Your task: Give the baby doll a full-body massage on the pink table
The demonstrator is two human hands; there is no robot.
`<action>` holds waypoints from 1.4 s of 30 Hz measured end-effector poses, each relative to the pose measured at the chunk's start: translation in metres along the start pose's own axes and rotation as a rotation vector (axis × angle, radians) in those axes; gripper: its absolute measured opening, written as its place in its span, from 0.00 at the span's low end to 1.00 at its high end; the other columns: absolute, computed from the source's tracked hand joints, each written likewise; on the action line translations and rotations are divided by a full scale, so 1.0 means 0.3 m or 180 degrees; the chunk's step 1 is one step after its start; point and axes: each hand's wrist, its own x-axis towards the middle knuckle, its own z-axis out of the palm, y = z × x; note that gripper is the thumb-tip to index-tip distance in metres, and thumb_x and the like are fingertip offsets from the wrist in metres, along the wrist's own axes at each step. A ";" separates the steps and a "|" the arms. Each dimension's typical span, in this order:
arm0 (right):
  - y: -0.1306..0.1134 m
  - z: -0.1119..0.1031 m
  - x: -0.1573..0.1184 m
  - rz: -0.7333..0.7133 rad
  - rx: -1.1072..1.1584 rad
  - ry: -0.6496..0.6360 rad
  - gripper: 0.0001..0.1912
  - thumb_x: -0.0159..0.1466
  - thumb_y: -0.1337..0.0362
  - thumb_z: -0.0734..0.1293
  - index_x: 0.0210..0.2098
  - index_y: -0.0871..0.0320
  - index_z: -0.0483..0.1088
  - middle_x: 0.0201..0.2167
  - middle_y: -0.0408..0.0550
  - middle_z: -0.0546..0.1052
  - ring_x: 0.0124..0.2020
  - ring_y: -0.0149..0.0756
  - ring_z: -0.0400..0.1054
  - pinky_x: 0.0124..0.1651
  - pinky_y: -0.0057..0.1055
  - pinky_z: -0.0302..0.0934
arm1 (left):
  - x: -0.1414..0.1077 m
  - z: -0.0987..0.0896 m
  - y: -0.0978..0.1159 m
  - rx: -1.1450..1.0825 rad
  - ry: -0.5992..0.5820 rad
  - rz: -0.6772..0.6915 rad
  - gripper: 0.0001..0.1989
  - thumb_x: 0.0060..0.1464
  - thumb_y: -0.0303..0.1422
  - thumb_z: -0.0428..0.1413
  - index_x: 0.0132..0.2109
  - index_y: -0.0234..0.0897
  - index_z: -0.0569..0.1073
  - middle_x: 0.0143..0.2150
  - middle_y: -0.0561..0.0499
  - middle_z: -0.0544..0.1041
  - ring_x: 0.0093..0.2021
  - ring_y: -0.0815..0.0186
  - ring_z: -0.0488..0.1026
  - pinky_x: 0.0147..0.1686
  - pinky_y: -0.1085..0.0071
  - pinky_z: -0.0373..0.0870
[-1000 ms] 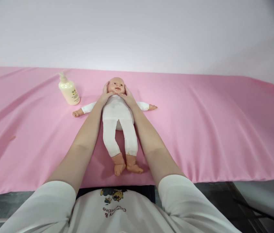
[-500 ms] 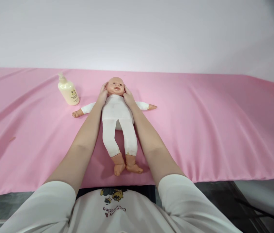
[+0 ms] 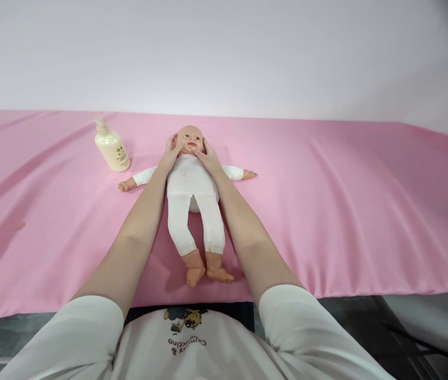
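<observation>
A baby doll [image 3: 192,177] in a white outfit lies on its back, its head away from me and its bare feet toward me. Its arms stretch out to both sides. My left hand [image 3: 170,153] cups the left side of the doll's head, the thumb resting on the cheek near the mouth. On the opposite side my right hand [image 3: 208,157] cups the head in the same way, its thumb by the chin. The fingers of both hands curl partly behind the head, where their tips are hidden.
A cream-coloured pump bottle [image 3: 112,150] stands left of the doll, beyond its outstretched arm. Pink cloth [image 3: 346,211] covers the table, with folds at the right and left. A white wall [image 3: 224,58] rises behind the table's far edge.
Both thumbs have moved from the sides of the doll's jaw inward onto its face near the mouth and chin. The doll and the bottle have stayed in place.
</observation>
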 end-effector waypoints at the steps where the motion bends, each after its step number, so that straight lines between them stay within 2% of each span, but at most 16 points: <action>1: -0.008 0.001 -0.007 0.0016 0.0059 0.0003 0.64 0.59 0.34 0.74 0.78 0.67 0.46 0.77 0.60 0.58 0.78 0.51 0.53 0.80 0.45 0.50 | 0.010 -0.003 -0.017 0.0104 -0.0091 0.0088 0.42 0.54 0.45 0.68 0.71 0.45 0.62 0.78 0.44 0.58 0.80 0.51 0.52 0.78 0.56 0.51; 3: -0.024 0.003 -0.017 0.0053 0.0140 -0.0028 0.69 0.55 0.36 0.78 0.79 0.67 0.44 0.76 0.61 0.59 0.77 0.53 0.55 0.79 0.46 0.53 | 0.028 -0.006 -0.048 0.0229 -0.0209 0.0187 0.52 0.48 0.46 0.71 0.75 0.46 0.57 0.79 0.44 0.54 0.81 0.47 0.47 0.79 0.54 0.48; 5: -0.037 0.004 -0.024 0.0082 0.0169 -0.0070 0.71 0.53 0.38 0.79 0.79 0.64 0.43 0.76 0.61 0.60 0.77 0.54 0.55 0.78 0.48 0.54 | 0.042 -0.009 -0.070 0.0238 -0.0315 0.0240 0.57 0.45 0.47 0.73 0.76 0.47 0.54 0.79 0.45 0.51 0.81 0.45 0.44 0.79 0.52 0.47; 12: -0.069 0.007 -0.031 0.0181 0.0173 -0.0110 0.71 0.52 0.40 0.80 0.79 0.62 0.43 0.75 0.61 0.61 0.77 0.53 0.55 0.79 0.49 0.53 | 0.065 -0.028 -0.093 -0.0018 -0.0650 0.0406 0.60 0.41 0.46 0.74 0.76 0.49 0.53 0.80 0.45 0.49 0.81 0.40 0.43 0.79 0.46 0.46; 14: -0.077 0.009 -0.032 0.0198 0.0144 -0.0105 0.68 0.52 0.41 0.80 0.79 0.62 0.45 0.75 0.60 0.61 0.78 0.53 0.54 0.79 0.48 0.51 | 0.071 -0.030 -0.098 -0.0057 -0.0660 0.0401 0.62 0.39 0.45 0.75 0.77 0.46 0.53 0.81 0.43 0.48 0.81 0.39 0.43 0.79 0.45 0.46; 17: -0.079 0.011 -0.029 0.0233 0.0143 -0.0093 0.65 0.53 0.43 0.80 0.78 0.63 0.47 0.76 0.61 0.61 0.78 0.54 0.52 0.80 0.48 0.51 | 0.075 -0.030 -0.103 -0.0156 -0.0546 0.0343 0.65 0.34 0.40 0.74 0.76 0.40 0.52 0.80 0.38 0.49 0.80 0.38 0.48 0.78 0.48 0.50; 21: -0.056 0.009 -0.017 0.0232 0.0180 -0.0043 0.63 0.56 0.51 0.79 0.78 0.68 0.44 0.76 0.61 0.60 0.79 0.53 0.50 0.80 0.47 0.49 | 0.060 -0.018 -0.087 -0.0370 -0.0403 0.0239 0.54 0.39 0.31 0.66 0.74 0.39 0.57 0.78 0.40 0.56 0.78 0.45 0.55 0.76 0.54 0.56; 26: -0.024 0.001 0.001 0.0229 0.0077 0.0002 0.56 0.59 0.60 0.72 0.78 0.70 0.42 0.78 0.56 0.56 0.79 0.48 0.49 0.81 0.44 0.46 | 0.021 0.015 -0.019 -0.0495 -0.0009 -0.0244 0.45 0.47 0.24 0.58 0.73 0.44 0.61 0.76 0.47 0.64 0.77 0.48 0.60 0.75 0.48 0.58; 29: -0.024 0.003 0.004 0.0251 0.0051 0.0043 0.51 0.61 0.62 0.68 0.78 0.69 0.44 0.78 0.53 0.55 0.79 0.45 0.51 0.81 0.42 0.45 | -0.011 0.031 0.036 -0.0622 0.0185 -0.0399 0.37 0.53 0.23 0.57 0.70 0.40 0.65 0.73 0.46 0.69 0.75 0.51 0.64 0.75 0.50 0.59; 33: -0.036 0.008 0.002 0.0321 0.0082 0.0109 0.47 0.63 0.65 0.63 0.77 0.72 0.45 0.77 0.52 0.58 0.78 0.42 0.52 0.81 0.40 0.44 | -0.051 0.043 0.093 -0.0767 0.0333 -0.0492 0.26 0.63 0.27 0.55 0.67 0.37 0.69 0.69 0.45 0.73 0.74 0.54 0.65 0.74 0.56 0.63; 39: -0.032 0.004 0.006 0.0293 -0.0029 0.0321 0.39 0.72 0.53 0.59 0.76 0.69 0.53 0.77 0.52 0.58 0.79 0.41 0.51 0.82 0.39 0.43 | -0.057 0.052 0.104 -0.0795 0.0389 -0.0506 0.25 0.64 0.27 0.54 0.67 0.36 0.69 0.69 0.45 0.74 0.74 0.56 0.65 0.75 0.57 0.62; 42: -0.014 -0.001 0.012 0.0311 -0.0047 0.0355 0.40 0.73 0.48 0.57 0.75 0.69 0.55 0.77 0.52 0.59 0.78 0.42 0.52 0.80 0.38 0.48 | -0.048 0.043 0.088 -0.0761 0.0349 -0.0515 0.25 0.65 0.27 0.53 0.67 0.38 0.69 0.68 0.47 0.75 0.75 0.55 0.63 0.75 0.55 0.60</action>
